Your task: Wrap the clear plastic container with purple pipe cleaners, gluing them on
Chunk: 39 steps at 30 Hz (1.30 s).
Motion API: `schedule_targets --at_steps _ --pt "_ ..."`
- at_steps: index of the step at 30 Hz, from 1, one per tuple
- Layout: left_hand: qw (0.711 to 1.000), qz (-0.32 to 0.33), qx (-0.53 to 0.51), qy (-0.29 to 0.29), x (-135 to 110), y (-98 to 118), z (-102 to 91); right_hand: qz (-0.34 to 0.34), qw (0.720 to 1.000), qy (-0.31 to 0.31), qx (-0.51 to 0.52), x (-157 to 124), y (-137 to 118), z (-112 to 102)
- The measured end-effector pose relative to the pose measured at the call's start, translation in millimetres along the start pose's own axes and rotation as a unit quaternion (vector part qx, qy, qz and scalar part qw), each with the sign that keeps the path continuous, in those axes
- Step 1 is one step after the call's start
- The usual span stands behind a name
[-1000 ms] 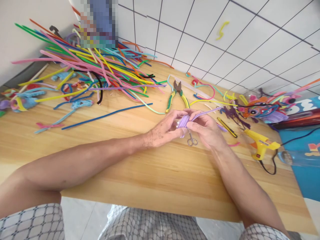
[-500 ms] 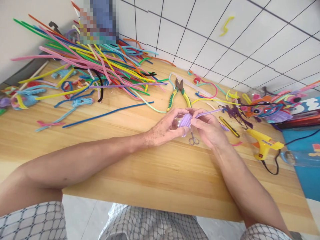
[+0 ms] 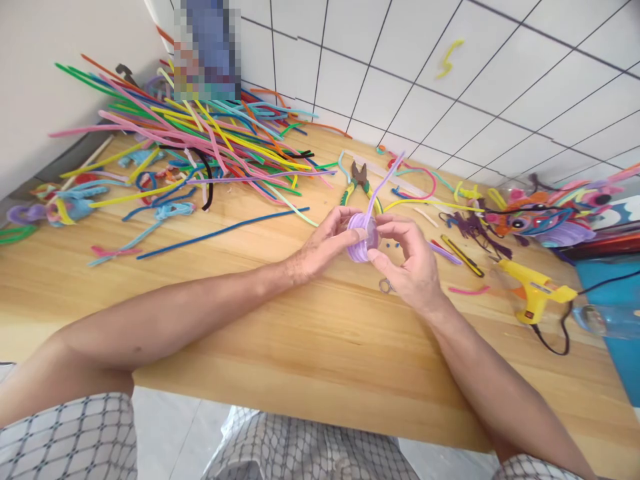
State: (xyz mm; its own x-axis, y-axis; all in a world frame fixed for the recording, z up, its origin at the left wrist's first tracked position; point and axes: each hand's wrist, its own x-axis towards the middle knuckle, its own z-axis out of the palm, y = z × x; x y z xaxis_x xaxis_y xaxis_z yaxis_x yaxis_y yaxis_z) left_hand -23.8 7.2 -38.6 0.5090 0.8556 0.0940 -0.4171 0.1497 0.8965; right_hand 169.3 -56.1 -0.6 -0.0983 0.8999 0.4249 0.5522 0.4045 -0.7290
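Note:
A small round coil of purple pipe cleaner (image 3: 360,241) is held between both hands above the wooden table (image 3: 310,333). My left hand (image 3: 323,248) pinches its left side with thumb and fingers. My right hand (image 3: 407,257) grips its right side, fingers curled. A loose purple end (image 3: 384,179) of the same pipe cleaner sticks up and away from the coil. Small scissors (image 3: 385,285) lie on the table under my right hand, mostly hidden.
A big heap of coloured pipe cleaners (image 3: 200,150) fills the far left. Green-handled pliers (image 3: 356,183) lie behind the hands. A yellow glue gun (image 3: 533,293) with black cord, a yellow-black knife (image 3: 463,255) and a colourful pipe-cleaner figure (image 3: 535,220) sit at right.
The loose purple end swung from pointing right along the table to pointing up and away. Both hands turned the coil and lifted slightly; the coil's round face now shows.

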Motion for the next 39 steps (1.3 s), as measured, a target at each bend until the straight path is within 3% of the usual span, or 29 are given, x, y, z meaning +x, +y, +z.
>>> schedule_targets --at_steps 7,18,24,30,39 --pt "1.0 -0.013 -0.018 0.0 2 -2 -2.5 0.001 1.0 -0.029 0.003 3 -1 -2" --pt "0.998 0.011 0.065 -0.022 -3 0 -2.9 -0.02 0.999 -0.033 -0.015 5 -1 -8" --pt "0.99 0.024 0.122 -0.064 -14 5 1.9 0.063 0.992 -0.007 0.11 4 0 -11" --pt "0.965 0.094 0.227 -0.096 -16 0 2.4 0.153 0.964 0.019 0.216 8 -3 -8" --pt "0.958 0.12 0.234 -0.111 -15 -2 -0.2 0.176 0.952 0.022 0.249 11 -1 -7"
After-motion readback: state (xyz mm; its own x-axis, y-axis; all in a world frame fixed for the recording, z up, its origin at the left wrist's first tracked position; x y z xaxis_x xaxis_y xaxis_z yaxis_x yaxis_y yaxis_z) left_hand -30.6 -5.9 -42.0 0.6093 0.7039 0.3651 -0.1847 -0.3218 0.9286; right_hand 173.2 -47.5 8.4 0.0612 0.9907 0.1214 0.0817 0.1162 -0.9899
